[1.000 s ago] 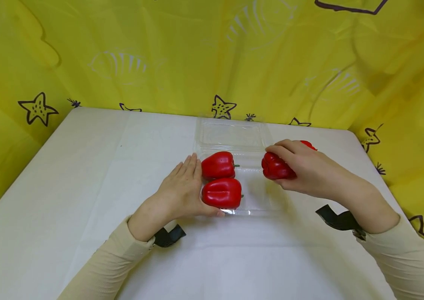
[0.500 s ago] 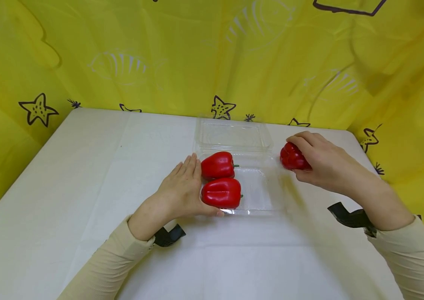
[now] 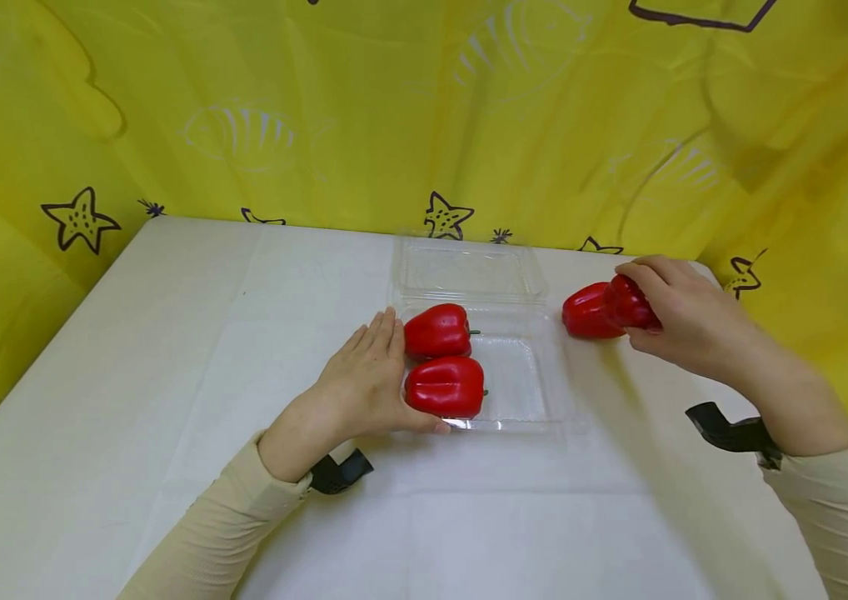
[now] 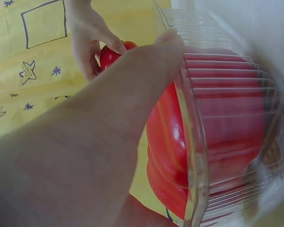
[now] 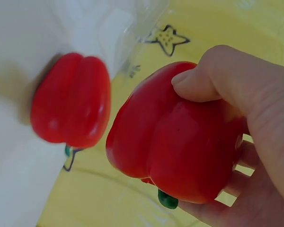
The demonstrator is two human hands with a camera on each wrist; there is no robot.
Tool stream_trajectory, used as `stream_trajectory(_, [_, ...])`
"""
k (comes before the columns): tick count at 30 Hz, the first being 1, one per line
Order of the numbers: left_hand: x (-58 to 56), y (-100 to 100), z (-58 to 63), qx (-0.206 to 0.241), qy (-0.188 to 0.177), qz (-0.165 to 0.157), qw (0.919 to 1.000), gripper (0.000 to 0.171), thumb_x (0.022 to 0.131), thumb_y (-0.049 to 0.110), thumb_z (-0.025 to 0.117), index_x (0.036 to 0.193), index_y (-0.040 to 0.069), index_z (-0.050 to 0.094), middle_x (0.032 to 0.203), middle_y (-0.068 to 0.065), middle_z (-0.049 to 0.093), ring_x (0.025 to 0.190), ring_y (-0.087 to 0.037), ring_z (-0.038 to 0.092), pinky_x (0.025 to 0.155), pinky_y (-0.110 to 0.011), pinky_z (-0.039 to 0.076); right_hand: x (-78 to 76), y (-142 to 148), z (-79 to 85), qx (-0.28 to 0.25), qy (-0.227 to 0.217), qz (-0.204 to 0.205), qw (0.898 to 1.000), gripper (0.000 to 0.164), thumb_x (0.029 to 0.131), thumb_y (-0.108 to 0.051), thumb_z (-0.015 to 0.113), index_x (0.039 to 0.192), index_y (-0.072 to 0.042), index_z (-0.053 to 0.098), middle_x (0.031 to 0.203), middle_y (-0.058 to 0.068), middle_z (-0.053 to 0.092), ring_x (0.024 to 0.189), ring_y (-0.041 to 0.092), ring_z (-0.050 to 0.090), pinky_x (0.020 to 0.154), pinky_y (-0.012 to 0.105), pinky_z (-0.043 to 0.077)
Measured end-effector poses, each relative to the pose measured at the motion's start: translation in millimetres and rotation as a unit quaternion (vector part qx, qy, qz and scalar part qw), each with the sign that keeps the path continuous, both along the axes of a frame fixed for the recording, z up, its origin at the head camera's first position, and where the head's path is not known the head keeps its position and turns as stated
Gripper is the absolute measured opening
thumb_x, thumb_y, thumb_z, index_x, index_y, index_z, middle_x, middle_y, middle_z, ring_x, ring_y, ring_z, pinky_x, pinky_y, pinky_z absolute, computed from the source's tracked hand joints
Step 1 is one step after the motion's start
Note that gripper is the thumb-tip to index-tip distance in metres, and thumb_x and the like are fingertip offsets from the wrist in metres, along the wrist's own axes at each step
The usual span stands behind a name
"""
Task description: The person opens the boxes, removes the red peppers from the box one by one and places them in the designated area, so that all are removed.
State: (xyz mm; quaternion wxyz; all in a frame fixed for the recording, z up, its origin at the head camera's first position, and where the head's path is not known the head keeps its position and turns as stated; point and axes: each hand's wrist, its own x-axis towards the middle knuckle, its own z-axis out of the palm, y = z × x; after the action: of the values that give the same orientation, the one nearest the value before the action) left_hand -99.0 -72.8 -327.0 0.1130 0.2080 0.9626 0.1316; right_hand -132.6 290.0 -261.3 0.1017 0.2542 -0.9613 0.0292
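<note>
My right hand [image 3: 686,321] grips a red bell pepper [image 5: 180,142] with a green stem, thumb on one side and fingers around the other. In the right wrist view, a second red pepper [image 5: 71,101] lies apart on the white table, right of the container. A clear plastic clamshell container [image 3: 514,379] stands in the middle, lid [image 3: 469,271] laid back. Inside its left half lie two red peppers, the back one [image 3: 436,331] and the front one [image 3: 444,387], stems to the right. My left hand [image 3: 364,375] rests straight-fingered along the container's left side, thumb at its front corner.
The white table [image 3: 304,533] ends at a yellow curtain [image 3: 364,108] printed with fish and starfish, close behind the lid. Black straps [image 3: 727,429] hang from both wrists.
My right hand has moved right, away from the container, carrying its pepper. The pepper on the table, mostly hidden behind that hand before, now shows. My left hand stays put.
</note>
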Motion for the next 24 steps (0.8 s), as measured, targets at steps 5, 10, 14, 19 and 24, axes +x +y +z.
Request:
stream_trajectory(5, [0.0, 0.0, 0.2, 0.000, -0.002, 0.001, 1.0000, 0.133, 0.068, 0.075, 0.072, 0.155, -0.007, 0.015, 0.164, -0.023, 0.014, 0.153, -0.040, 0.015, 0.124, -0.049, 0.021, -3.1, 13.2, -4.5, -0.005, 0.003, -0.008, 1.000, 0.068, 0.069, -0.002, 0.083, 0.129, 0.003, 0.052, 0.124, 0.023, 0.055, 0.107, 0.044, 0.049, 0.079, 0.060, 0.053])
stream_trajectory(10, [-0.1, -0.2, 0.1, 0.000, -0.004, 0.002, 1.0000, 0.132, 0.068, 0.075, 0.072, 0.155, -0.007, 0.015, 0.165, -0.023, 0.014, 0.153, -0.039, 0.015, 0.124, -0.049, 0.021, -4.4, 23.9, -8.4, -0.007, -0.011, -0.029, 0.999, 0.068, 0.070, -0.002, 0.082, 0.130, 0.005, 0.051, 0.124, 0.025, 0.053, 0.109, 0.043, 0.049, 0.080, 0.062, 0.053])
stream_trajectory(14, [-0.1, 0.0, -0.2, -0.001, -0.003, 0.001, 1.0000, 0.133, 0.068, 0.075, 0.072, 0.155, -0.007, 0.015, 0.165, -0.023, 0.014, 0.153, -0.039, 0.015, 0.124, -0.049, 0.022, -5.6, 32.1, -11.4, -0.004, -0.019, -0.047, 0.999, 0.069, 0.071, -0.002, 0.081, 0.131, 0.005, 0.049, 0.125, 0.025, 0.051, 0.110, 0.044, 0.047, 0.079, 0.065, 0.052])
stream_trajectory(19, [0.0, 0.1, -0.5, -0.001, -0.002, 0.001, 1.0000, 0.133, 0.068, 0.075, 0.072, 0.155, -0.007, 0.015, 0.164, -0.023, 0.014, 0.153, -0.039, 0.016, 0.124, -0.050, 0.022, -8.5, 41.3, -16.7, -0.008, -0.010, -0.044, 0.999, 0.066, 0.070, -0.002, 0.080, 0.128, 0.006, 0.051, 0.122, 0.025, 0.053, 0.106, 0.043, 0.049, 0.077, 0.063, 0.052])
stream_trajectory(24, [-0.6, 0.0, -0.6, -0.005, 0.001, 0.000, 1.0000, 0.132, 0.068, 0.075, 0.072, 0.155, -0.007, 0.016, 0.164, -0.023, 0.015, 0.153, -0.040, 0.016, 0.124, -0.050, 0.022, -11.9, 50.8, -22.8, -0.012, -0.002, -0.041, 0.999, 0.064, 0.068, 0.000, 0.079, 0.125, 0.008, 0.051, 0.120, 0.025, 0.053, 0.103, 0.043, 0.050, 0.076, 0.064, 0.052])
